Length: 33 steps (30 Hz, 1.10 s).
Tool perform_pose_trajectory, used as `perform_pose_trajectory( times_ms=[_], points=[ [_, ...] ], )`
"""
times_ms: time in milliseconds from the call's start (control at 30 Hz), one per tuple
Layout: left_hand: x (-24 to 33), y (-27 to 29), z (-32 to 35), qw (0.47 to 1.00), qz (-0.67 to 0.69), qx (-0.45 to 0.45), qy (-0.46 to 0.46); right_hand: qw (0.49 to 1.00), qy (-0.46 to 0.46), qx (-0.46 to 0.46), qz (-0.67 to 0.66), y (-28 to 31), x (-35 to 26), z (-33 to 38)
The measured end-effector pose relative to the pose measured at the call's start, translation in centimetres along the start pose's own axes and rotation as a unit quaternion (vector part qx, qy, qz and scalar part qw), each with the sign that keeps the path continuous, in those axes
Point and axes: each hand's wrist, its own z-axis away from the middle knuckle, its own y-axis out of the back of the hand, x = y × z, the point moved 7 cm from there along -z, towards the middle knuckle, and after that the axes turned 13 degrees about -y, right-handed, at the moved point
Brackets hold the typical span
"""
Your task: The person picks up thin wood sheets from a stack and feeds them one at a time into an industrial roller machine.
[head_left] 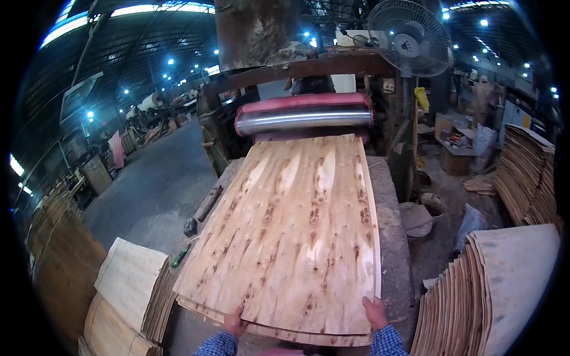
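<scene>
A large knotty wood veneer sheet (291, 237) lies on a worn bench, its far edge close to the rollers of a machine. More sheets show beneath it at the near edge. My left hand (236, 322) grips that near edge left of its middle, thumb on top and fingers hidden below. At the near right corner, my right hand (374, 312) pinches the sheet in the same way. Beyond the far edge is a shiny metal roller (306, 120) with a pink-red roller (306, 102) above and behind it.
The bench (393, 237) has a green-handled tool (181, 256) and a dark block (190, 226) on its left edge. Veneer stacks stand at the near left (130, 279) and near right (516, 279). A caged fan (408, 44) hangs upper right. A bucket (431, 204) stands right of the bench.
</scene>
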Motion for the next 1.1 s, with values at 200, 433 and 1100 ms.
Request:
perform_pose_trajectory(
  times_ms=[200, 433, 1100],
  points=[
    [1.4, -2.0, 2.9, 0.994, 0.023, 0.096, -0.051, 0.995, 0.035, 0.054, 0.07, 0.2, -0.3, 0.3],
    [5.8, 1.4, 0.3, 0.977, -0.07, 0.195, -0.043, 0.982, 0.051, 0.11, 0.144, 1.7, 1.2, -1.4],
    [8.7, 3.6, -2.6, 0.966, -0.019, 0.221, -0.133, 0.929, 0.089, 0.223, 0.282, -0.5, -3.0, 2.6]
  ],
)
